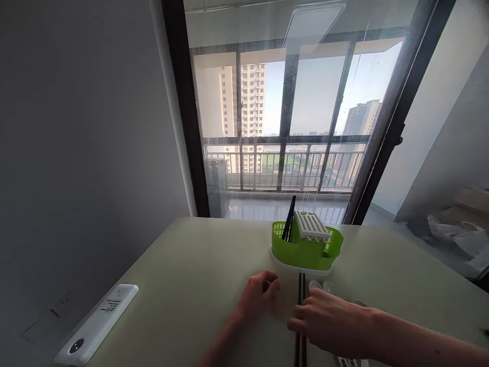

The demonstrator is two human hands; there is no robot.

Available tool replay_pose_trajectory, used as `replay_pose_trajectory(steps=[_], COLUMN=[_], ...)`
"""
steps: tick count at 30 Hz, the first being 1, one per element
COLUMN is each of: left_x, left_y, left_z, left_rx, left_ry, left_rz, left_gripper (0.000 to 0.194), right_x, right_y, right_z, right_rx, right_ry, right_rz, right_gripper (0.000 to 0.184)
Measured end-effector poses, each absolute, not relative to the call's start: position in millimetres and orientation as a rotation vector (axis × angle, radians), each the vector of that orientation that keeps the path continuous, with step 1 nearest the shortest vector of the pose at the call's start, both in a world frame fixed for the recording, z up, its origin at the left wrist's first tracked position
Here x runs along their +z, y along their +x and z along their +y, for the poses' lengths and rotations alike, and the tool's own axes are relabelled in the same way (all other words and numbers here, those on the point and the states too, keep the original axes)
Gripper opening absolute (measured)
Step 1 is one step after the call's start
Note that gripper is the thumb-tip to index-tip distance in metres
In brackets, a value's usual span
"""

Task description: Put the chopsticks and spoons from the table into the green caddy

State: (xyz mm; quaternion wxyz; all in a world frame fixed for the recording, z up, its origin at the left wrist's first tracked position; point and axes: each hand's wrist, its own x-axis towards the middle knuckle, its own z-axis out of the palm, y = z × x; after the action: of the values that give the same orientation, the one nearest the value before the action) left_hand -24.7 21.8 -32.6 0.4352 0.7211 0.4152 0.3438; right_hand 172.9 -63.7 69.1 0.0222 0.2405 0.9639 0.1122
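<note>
A pair of dark chopsticks [300, 351] lies lengthwise on the pale table, passing under the fingers of my right hand [328, 318]. That hand is closed across them, palm down; its fingertips are partly hidden. Just beyond its knuckles are two pale spoons [329, 287], and another rounded pale piece [359, 303] shows behind the wrist. To the left, my left hand [262, 291] hovers near the tabletop with its fingers loosely curled, thumb and index slightly apart, nothing visible between them. A green utensil basket [301, 255] stands ahead of both hands, with dark chopsticks [290, 219] leaning inside.
The basket has a white slatted rack [312, 226] on top and a white base tray [298, 270] below. A long white object with a round dark button [99, 326] lies at the table's left edge. Something with a printed pattern [347, 362] is partly hidden below my right forearm.
</note>
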Motion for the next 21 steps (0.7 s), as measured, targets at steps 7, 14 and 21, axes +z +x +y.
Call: replay_pose_trajectory(steps=[7, 14, 21], left_x=[-35, -36, -40], left_y=[-24, -23, -24], left_z=[22, 23, 25], left_rx=[0.862, 0.875, 0.884], left_ry=[1.82, 1.796, 1.8], left_rz=[1.012, 1.011, 1.034], left_gripper=[0.03, 0.028, 0.032], right_x=[20, 14, 26], right_y=[169, 160, 157], right_z=[-67, -64, -63], right_rx=[0.501, 0.471, 0.548], right_ry=[0.583, 0.616, 0.601], right_rz=[2.977, 3.103, 3.133], right_gripper=[0.018, 0.022, 0.021])
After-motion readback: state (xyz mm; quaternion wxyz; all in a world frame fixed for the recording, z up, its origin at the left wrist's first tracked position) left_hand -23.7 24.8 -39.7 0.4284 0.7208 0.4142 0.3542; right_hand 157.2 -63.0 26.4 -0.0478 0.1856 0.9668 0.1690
